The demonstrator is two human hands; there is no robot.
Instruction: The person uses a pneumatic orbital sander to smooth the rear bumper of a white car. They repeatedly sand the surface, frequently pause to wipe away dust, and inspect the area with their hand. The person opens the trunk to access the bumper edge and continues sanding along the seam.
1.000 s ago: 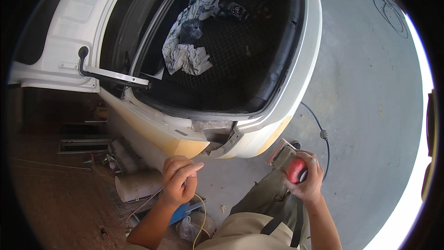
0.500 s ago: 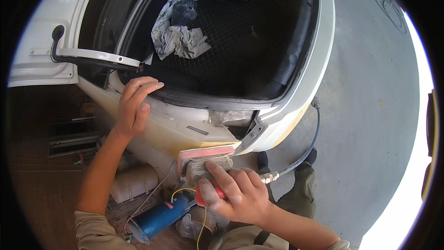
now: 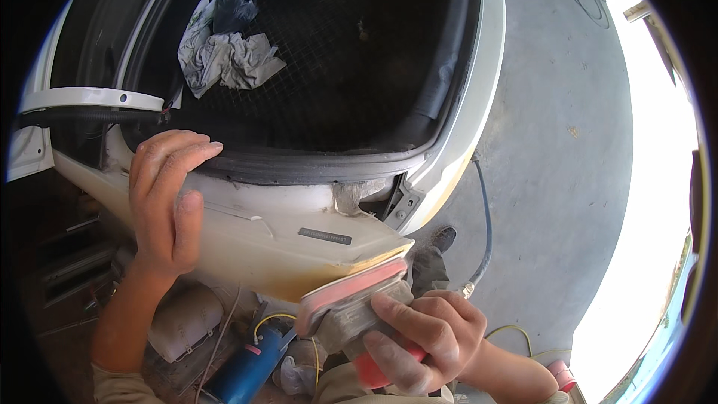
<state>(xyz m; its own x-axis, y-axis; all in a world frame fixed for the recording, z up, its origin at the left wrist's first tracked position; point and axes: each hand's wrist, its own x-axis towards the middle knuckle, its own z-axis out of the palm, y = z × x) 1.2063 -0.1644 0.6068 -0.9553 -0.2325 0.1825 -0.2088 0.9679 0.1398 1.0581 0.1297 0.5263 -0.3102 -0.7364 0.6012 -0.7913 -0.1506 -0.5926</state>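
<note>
My left hand (image 3: 166, 198) rests flat on the white rear panel (image 3: 299, 213) of a car, just below the black rubber seal of the open trunk (image 3: 351, 82). Gripped in my right hand (image 3: 422, 337) is a pneumatic block sander (image 3: 355, 307) with a red pad. The pad presses against the lower yellowed edge of the panel. A dark air hose (image 3: 485, 217) runs from the sander over the concrete floor.
Crumpled rags (image 3: 224, 49) lie on the black trunk mat. A blue cylindrical tool (image 3: 250, 366), yellow wire and car parts lie on the ground under the panel. Grey concrete floor (image 3: 568, 150) spreads to the right, with bright daylight beyond.
My left hand rose from near my lap onto the car's rear panel. My right hand brought the sander leftward and up against the panel's lower edge. The view moved closer to the car.
</note>
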